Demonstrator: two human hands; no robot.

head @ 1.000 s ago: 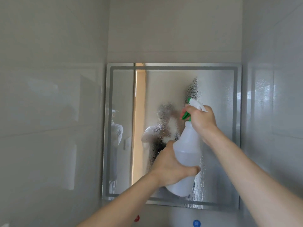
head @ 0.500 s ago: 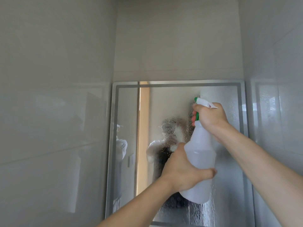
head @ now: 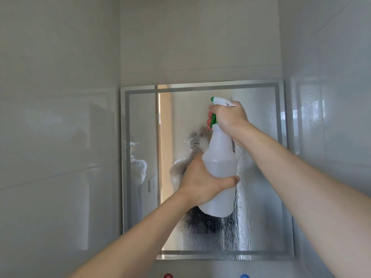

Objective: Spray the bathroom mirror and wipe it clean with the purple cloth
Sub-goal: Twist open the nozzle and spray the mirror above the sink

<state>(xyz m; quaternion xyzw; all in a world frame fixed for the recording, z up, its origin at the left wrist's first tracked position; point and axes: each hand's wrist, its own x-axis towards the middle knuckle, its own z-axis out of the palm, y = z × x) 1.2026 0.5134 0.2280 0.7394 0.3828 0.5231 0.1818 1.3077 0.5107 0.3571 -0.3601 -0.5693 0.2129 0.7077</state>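
A translucent white spray bottle (head: 219, 167) with a green and white trigger head is held upright in front of the square wall mirror (head: 261, 177). My right hand (head: 228, 117) grips the trigger head, fingers curled over the green lever. My left hand (head: 202, 183) wraps around the bottle's body from the left, thumb across the front. The mirror's middle and right side are covered with droplets and running streaks; its left strip looks dry. No purple cloth is in view.
Glossy pale tiled walls (head: 56, 157) close in on both sides of the mirror. A red dot (head: 168, 275) and a blue dot (head: 244, 276) show on the wall just under the mirror's bottom edge.
Both hands have lifted the bottle higher against the mirror, toward its upper middle. The view has shifted, so the mirror's bottom edge shows again. Grips are unchanged.
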